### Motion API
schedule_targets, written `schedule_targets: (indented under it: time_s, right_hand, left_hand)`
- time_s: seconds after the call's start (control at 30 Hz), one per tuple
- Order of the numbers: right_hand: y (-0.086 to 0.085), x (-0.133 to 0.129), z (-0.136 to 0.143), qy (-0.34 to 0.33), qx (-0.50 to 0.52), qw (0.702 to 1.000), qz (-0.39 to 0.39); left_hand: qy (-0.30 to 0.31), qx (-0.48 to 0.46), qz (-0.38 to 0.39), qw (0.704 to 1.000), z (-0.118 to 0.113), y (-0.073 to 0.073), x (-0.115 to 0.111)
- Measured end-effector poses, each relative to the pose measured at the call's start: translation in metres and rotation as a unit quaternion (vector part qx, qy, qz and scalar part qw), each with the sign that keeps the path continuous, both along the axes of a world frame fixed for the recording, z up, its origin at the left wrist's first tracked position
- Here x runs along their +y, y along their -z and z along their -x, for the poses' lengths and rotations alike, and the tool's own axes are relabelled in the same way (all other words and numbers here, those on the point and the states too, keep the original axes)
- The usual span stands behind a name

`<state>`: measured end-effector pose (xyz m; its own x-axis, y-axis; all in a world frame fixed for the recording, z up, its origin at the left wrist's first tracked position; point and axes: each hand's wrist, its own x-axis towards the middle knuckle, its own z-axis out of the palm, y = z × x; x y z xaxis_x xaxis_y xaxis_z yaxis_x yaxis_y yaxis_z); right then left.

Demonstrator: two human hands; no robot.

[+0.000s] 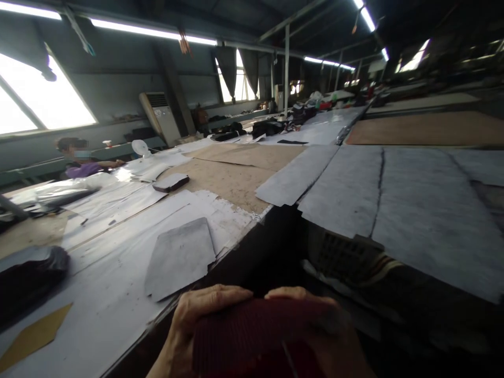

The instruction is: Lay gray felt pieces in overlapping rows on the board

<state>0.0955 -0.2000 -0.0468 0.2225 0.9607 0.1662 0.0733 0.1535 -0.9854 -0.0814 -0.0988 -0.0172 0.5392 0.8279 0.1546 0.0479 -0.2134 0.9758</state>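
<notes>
At the bottom centre is a thick dark red fabric stack (248,336), with fine parallel lines along its side like many layers. My left hand (205,310) wraps its left side, fingers bent over the far top edge. On the other side my right hand (301,295) grips it the same way, its lower part in shadow. A grey pattern sheet (181,257) lies just beyond my left hand on the paper-covered table (114,294). The stack is held over the gap beside the table edge; its lower part is out of view.
To the left lie a dark wrapped bundle (31,278), a tan card piece (35,336) and a small stack (171,182). A person in purple (82,169) is at the far left. Right of the dark gap stands another table with grey sheets (425,199) and a crate (346,252) beneath.
</notes>
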Motion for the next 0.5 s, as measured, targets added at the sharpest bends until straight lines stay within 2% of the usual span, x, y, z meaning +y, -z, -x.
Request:
schedule_targets:
  time_s: [0.03, 0.1, 0.13, 0.17, 0.2, 0.27, 0.33, 0.37, 0.4, 0.43, 0.5]
  right_hand:
    - [0.005, -0.005, 0.003, 0.061, -0.047, 0.996, -0.041]
    - [0.018, -0.009, 0.008, 0.137, -0.119, 0.975, -0.131]
    - [0.023, -0.008, 0.008, 0.147, -0.139, 0.964, -0.172]
    - [0.028, -0.006, 0.007, 0.151, -0.152, 0.955, -0.203]
    - [0.03, -0.002, 0.005, 0.146, -0.154, 0.953, -0.217]
    - [0.032, 0.004, -0.001, 0.09, -0.126, 0.97, -0.187]
    - [0.03, 0.006, -0.005, 0.047, -0.124, 0.98, -0.145]
    - [0.03, 0.004, -0.005, 0.052, -0.152, 0.975, -0.154]
    - [0.03, 0.001, -0.004, 0.075, -0.198, 0.96, -0.184]
    - [0.031, -0.002, -0.003, 0.112, -0.263, 0.93, -0.229]
    - [0.033, -0.008, 0.001, 0.179, -0.4, 0.838, -0.324]
  left_hand:
    - [-0.009, -0.024, 0.067, 0.997, -0.003, 0.003, -0.002]
    - [-0.018, -0.062, 0.217, 0.974, -0.01, 0.011, -0.004]
    - [-0.021, -0.064, 0.263, 0.962, -0.011, 0.016, -0.004]
    - [-0.027, -0.054, 0.266, 0.962, -0.012, 0.019, -0.004]
    - [-0.029, -0.035, 0.222, 0.974, -0.011, 0.021, -0.004]
    - [-0.022, -0.008, 0.032, 0.999, -0.006, 0.022, -0.003]
    - [-0.017, -0.012, -0.149, 0.989, -0.002, 0.018, -0.003]
    - [-0.01, -0.014, -0.182, 0.983, -0.001, 0.017, -0.004]
    - [-0.002, -0.019, -0.164, 0.986, -0.002, 0.017, -0.004]
    - [0.008, -0.028, -0.101, 0.994, -0.003, 0.018, -0.003]
    - [0.038, -0.056, 0.09, 0.994, -0.007, 0.023, -0.001]
